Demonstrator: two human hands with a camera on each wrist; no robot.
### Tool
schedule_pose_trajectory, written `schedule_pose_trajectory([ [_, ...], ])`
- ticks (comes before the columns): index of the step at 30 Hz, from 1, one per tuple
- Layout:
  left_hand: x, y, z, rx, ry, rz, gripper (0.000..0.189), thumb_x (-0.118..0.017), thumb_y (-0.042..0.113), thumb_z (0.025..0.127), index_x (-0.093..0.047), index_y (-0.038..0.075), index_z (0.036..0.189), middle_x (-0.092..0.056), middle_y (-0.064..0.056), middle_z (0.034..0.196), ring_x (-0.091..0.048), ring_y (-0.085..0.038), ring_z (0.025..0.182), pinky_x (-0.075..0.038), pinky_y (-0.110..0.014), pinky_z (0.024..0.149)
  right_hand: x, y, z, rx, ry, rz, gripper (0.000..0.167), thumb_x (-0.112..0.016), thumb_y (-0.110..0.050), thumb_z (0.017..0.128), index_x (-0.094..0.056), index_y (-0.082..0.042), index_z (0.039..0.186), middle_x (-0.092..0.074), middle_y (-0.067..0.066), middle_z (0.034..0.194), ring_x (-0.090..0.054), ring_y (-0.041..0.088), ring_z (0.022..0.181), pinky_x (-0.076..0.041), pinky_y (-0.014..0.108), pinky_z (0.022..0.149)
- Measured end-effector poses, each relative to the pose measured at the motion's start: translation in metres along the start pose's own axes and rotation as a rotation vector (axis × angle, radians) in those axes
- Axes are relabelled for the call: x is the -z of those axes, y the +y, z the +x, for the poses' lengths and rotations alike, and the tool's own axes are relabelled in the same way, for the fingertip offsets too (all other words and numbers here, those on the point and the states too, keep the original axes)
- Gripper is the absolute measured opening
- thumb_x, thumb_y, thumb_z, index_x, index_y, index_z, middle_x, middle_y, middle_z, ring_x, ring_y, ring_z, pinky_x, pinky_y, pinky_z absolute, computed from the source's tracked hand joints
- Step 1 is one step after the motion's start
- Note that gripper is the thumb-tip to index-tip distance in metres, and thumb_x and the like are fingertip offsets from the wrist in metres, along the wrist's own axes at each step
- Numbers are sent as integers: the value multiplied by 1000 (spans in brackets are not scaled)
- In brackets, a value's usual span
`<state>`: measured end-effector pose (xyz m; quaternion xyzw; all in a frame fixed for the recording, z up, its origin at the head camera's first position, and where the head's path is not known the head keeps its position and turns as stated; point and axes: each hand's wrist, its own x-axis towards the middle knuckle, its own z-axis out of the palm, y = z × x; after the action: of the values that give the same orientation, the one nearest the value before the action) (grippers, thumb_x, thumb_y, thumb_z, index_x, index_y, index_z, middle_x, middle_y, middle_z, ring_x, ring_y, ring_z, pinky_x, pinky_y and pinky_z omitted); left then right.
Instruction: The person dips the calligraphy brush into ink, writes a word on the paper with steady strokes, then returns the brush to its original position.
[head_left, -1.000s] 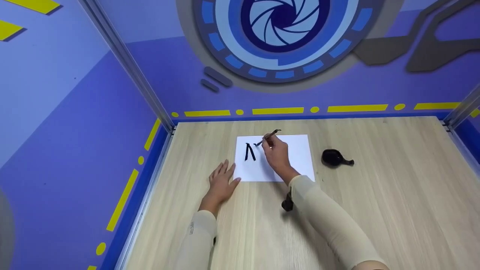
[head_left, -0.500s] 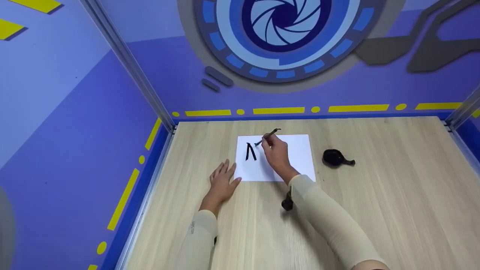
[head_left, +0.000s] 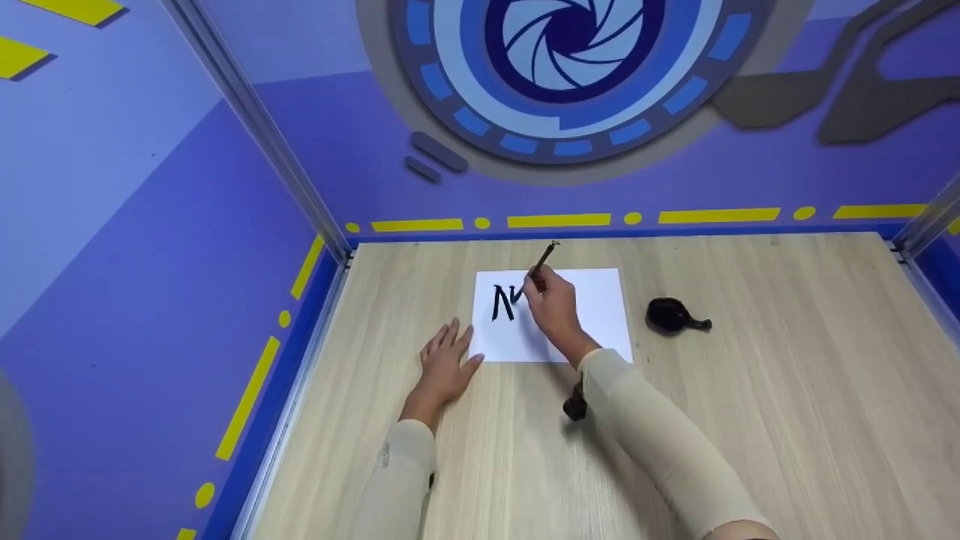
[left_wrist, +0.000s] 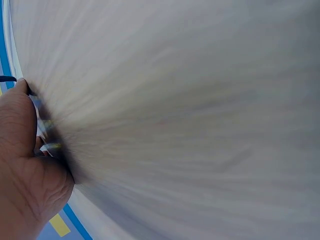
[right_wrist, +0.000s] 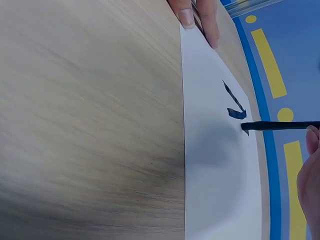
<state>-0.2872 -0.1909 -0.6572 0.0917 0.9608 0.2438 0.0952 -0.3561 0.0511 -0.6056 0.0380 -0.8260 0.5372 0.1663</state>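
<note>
My right hand (head_left: 556, 304) pinches a dark, thin writing brush (head_left: 543, 260) over a white sheet of paper (head_left: 601, 300). Black strokes (head_left: 503, 303) mark the sheet's upper left part, and the brush tip meets the paper just beside them. In the right wrist view the brush (right_wrist: 285, 125) points down at the sheet (right_wrist: 212, 165), its dark tip at the wet-looking marks. My left hand (head_left: 445, 367) lies flat with fingers spread, thumb and fingertips on the sheet's left edge. The left wrist view shows that palm (left_wrist: 30, 175) low on the table.
A small black dish with a short handle (head_left: 667, 316) stands on the wooden table (head_left: 787, 360) right of the paper. A blue and purple panel wall (head_left: 525, 187) rises behind the table, another (head_left: 187, 262) at its left. A dark wrist camera (head_left: 575, 405) hangs under the right forearm.
The brush has turned more upright and its tip has moved down a little, drawing a longer black stroke right of the earlier two. The left hand stays in place.
</note>
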Motion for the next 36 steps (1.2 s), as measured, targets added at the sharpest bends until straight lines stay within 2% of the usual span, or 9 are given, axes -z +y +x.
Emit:
schedule_pose_trajectory([
  [6,-1,0,0,-4,3,5,68,-49,51,112,-29,25,171,-10,-6,183,-9,-35,170,-9,-63,134,2,0,-1,11,15,6,13,-65,-16,104,-74,-7,102,-79,10,94,-70,22,84,-55,33,74],
  [13,0,0,0,-8,10,11,68,-50,50,111,-30,23,170,-12,-9,183,-11,-36,170,-12,-65,132,8,-5,-1,8,92,60,12,-67,-15,102,-72,-5,97,-79,11,90,-70,20,81,-54,30,72],
  [19,-1,0,2,2,7,31,68,-48,52,112,-28,25,171,-11,-7,183,-9,-36,170,-10,-64,134,18,-7,3,-15,153,94,11,-68,-17,102,-73,-7,99,-78,10,91,-66,18,81,-52,27,73],
  [27,-1,0,1,5,6,20,67,-49,51,111,-30,25,170,-11,-7,183,-9,-35,170,-9,-64,134,28,-4,5,-40,158,76,15,-67,-21,103,-73,-8,103,-80,10,97,-71,21,87,-56,31,79],
  [36,2,3,-1,-5,5,3,67,-50,49,112,-30,23,170,-12,-8,183,-9,-35,170,-9,-64,133,33,-1,2,-56,132,72,14,-67,-18,104,-73,-6,107,-80,13,103,-75,26,93,-60,41,87],
])
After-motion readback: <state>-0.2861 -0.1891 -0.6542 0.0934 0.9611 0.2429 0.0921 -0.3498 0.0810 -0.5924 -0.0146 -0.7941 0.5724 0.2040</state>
